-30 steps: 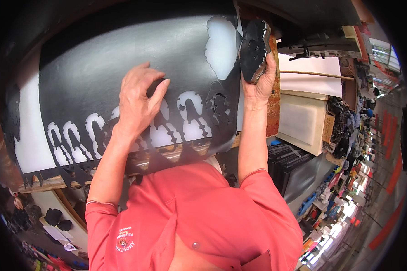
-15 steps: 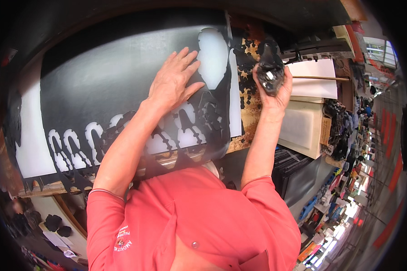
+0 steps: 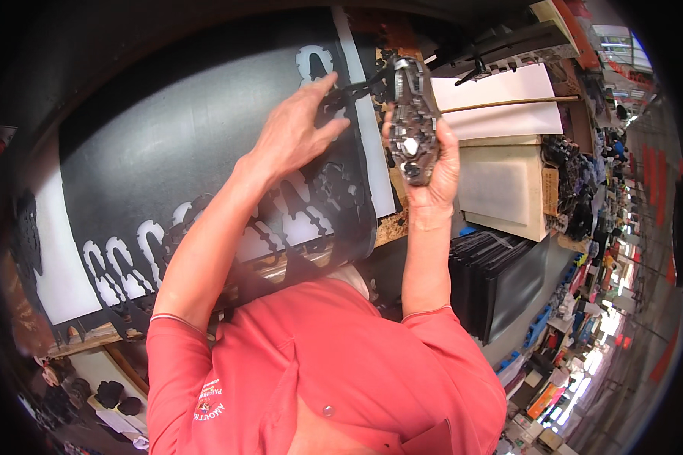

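Observation:
In my right hand [image 3: 444, 163] is a long, dark metal cutting die [image 3: 415, 117], raised upright over the right side of the board, my fingers and thumb closed round its lower half. My left hand [image 3: 300, 125] reaches over a large black sheet [image 3: 174, 129], thumb and forefinger spread. Its fingertips are at a sole-shaped cut-out [image 3: 305, 57], where white shows around a narrower black tongue. Dark, blurred pieces [image 3: 360, 89] lie between the left fingertips and the die; whether the hand touches them I cannot tell. More cut-outs [image 3: 150, 243] run along the sheet's near edge.
White backing [image 3: 61, 258] shows beside the sheet at left. On the right are a white sheet [image 3: 501, 98] with a thin stick [image 3: 512, 102] across it, a pale block [image 3: 501, 186], and a stack of black sheets [image 3: 493, 280] below. Crowded shelves fill the far right.
The die has moved left and now shows its open, ribbed side. A black tongue now fills part of the upper cut-out, which was all white. My left hand's fingers have come to it.

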`<state>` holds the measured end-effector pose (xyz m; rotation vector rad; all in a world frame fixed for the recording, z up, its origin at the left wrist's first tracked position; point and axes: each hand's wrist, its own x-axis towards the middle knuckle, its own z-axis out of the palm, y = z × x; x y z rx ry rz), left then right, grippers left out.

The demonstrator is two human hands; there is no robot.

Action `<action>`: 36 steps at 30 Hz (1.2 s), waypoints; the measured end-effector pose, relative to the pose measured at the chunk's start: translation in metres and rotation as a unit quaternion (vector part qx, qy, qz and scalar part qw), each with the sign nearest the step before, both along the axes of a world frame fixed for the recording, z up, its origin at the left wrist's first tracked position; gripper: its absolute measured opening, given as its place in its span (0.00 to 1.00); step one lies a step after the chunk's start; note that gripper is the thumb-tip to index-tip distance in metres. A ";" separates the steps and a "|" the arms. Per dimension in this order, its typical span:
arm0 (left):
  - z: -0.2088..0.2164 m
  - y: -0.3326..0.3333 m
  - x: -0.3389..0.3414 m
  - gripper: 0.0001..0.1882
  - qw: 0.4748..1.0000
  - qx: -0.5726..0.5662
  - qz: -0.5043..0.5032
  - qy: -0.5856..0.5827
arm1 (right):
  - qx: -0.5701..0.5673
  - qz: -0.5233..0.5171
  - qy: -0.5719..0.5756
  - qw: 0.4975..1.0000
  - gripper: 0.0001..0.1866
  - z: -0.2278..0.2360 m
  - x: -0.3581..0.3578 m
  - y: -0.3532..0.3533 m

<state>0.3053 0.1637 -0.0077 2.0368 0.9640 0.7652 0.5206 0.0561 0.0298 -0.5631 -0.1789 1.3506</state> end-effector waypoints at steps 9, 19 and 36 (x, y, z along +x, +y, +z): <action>0.007 0.003 -0.018 0.19 0.906 -0.338 0.173 -0.187 | -0.069 -0.055 -0.320 0.943 0.30 -0.002 -0.045 -0.005; 0.011 -0.023 -0.076 0.17 0.861 -0.367 0.266 -0.231 | -0.084 -0.147 -0.746 0.644 0.38 -0.054 -0.086 0.023; 0.019 -0.087 -0.190 0.19 0.829 -0.319 0.207 -0.409 | -0.063 -0.109 -0.873 0.472 0.36 -0.058 -0.088 0.034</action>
